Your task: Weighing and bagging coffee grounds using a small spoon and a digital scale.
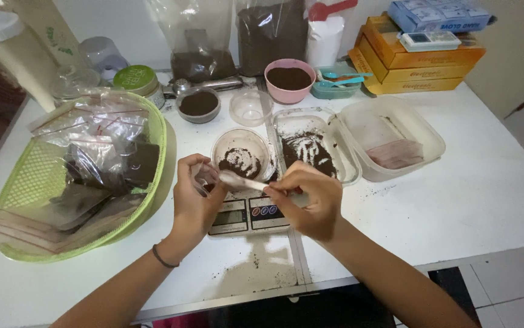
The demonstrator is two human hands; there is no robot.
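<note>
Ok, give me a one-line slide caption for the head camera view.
Two hands, left hand and right hand, hold a small clear bag over a kitchen scale beside bowls of dark powder.

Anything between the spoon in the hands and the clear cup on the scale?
Nothing visible. The right hand holds the spoon, its tip at a small bag in the left hand. The clear cup on the scale sits just behind, open-topped, with no object in the gap.

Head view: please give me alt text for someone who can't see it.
Two bare hands, left hand and right hand, hold a small clear plastic bag over a digital kitchen scale bearing a clear cup of dark brown powder. A green basket of filled bags sits left, open plastic containers right.
</note>
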